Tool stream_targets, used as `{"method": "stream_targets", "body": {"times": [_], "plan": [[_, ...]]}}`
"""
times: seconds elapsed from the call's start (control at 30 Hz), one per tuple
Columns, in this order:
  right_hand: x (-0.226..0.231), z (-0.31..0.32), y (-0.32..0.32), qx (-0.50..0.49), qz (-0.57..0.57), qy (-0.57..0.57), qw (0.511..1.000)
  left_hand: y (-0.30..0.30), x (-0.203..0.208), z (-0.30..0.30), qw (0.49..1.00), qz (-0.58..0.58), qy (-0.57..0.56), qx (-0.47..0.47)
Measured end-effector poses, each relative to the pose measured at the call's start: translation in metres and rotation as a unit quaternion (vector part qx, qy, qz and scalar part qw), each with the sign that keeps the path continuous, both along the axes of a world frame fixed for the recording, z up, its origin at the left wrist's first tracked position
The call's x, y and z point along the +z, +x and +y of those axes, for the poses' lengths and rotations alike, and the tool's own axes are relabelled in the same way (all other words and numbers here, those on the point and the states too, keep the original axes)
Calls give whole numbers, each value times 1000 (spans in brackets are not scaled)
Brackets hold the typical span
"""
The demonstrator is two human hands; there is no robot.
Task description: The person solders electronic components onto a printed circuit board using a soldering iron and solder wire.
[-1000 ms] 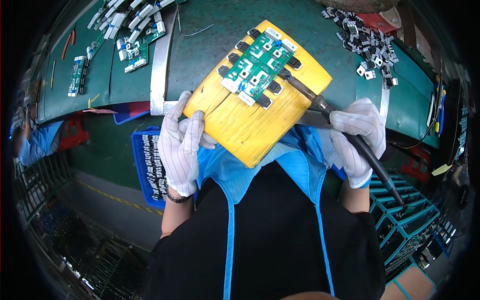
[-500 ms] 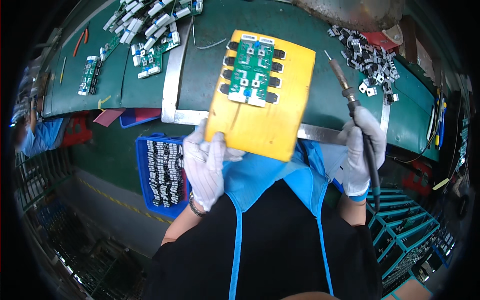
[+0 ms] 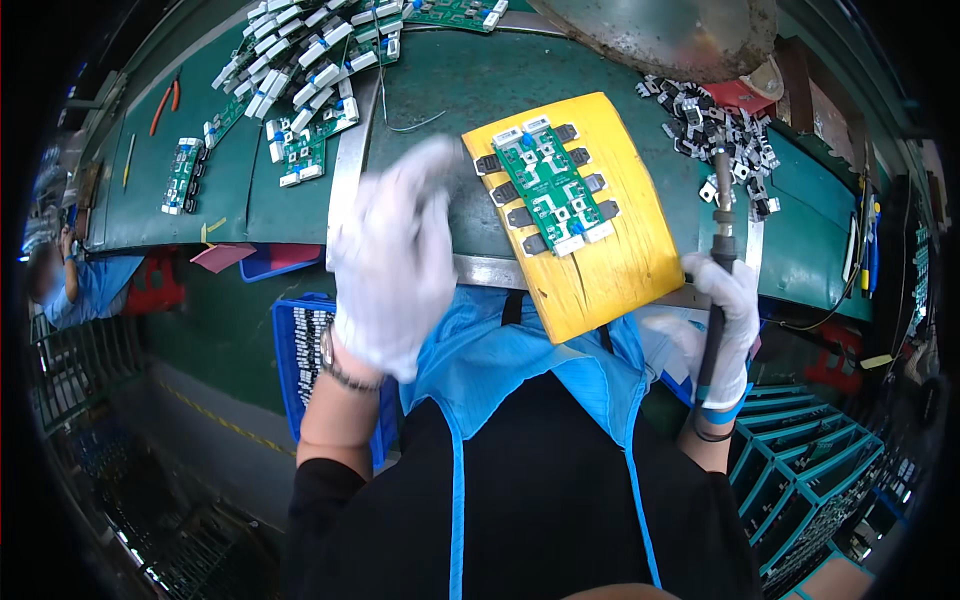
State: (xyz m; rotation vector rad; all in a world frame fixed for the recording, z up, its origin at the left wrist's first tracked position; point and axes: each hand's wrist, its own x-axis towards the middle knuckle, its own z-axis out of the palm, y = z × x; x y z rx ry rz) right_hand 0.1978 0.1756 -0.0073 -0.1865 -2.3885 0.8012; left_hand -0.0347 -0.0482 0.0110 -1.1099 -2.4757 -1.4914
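Sitting at near left is one blue bin (image 3: 284, 360) with rows of small white-and-dark parts, way too many to count. Next up, the right hand (image 3: 738, 318) in a white glove has its fingers wrapped around one soldering iron (image 3: 724, 247), tip pointing far. The left hand (image 3: 392, 265), also gloved, is pretty blurry; its fingers look loosely spread with nothing in them, just left of the yellow block.

So, that one yellow block (image 3: 600, 285) lies across the near edge of the counter (image 3: 425, 90), and on it is one green circuit board (image 3: 550, 185). I count eight black components (image 3: 520, 217) sticking out of the board, four per long side, plus four white blocks (image 3: 537, 124), two at each end.

Farther out: one lone board (image 3: 182, 175) at left, one pair of red-handled pliers (image 3: 176, 95) beyond it, and a board pile (image 3: 310, 60) I can't count. Far right has an uncountable heap of black-and-silver parts (image 3: 735, 140), then one big round metal thing (image 3: 650, 40).
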Motion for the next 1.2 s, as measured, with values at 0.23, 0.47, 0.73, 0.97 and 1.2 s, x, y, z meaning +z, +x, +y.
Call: {"method": "stream_targets", "body": {"times": [0.23, 0.47, 0.73, 0.97, 1.2], "plan": [[-6, -9, -5, -23, -34, 124, 991, -40, -19, 41, 949, 224, -218, -46], [-14, 11, -28, -22, -2, 103, 994, -29, -19, -6, 981, 144, -131, -23], [-13, 15, -54, -29, -4, 46, 999, 3, -30, -28, 986, 126, -109, 30], [-16, 31, -64, -70, -53, 98, 991, 6, -27, -9, 975, 149, -157, 46], [-21, 27, -48, -89, 26, 158, 983, -23, -26, -9, 997, 75, -10, -12]]}}
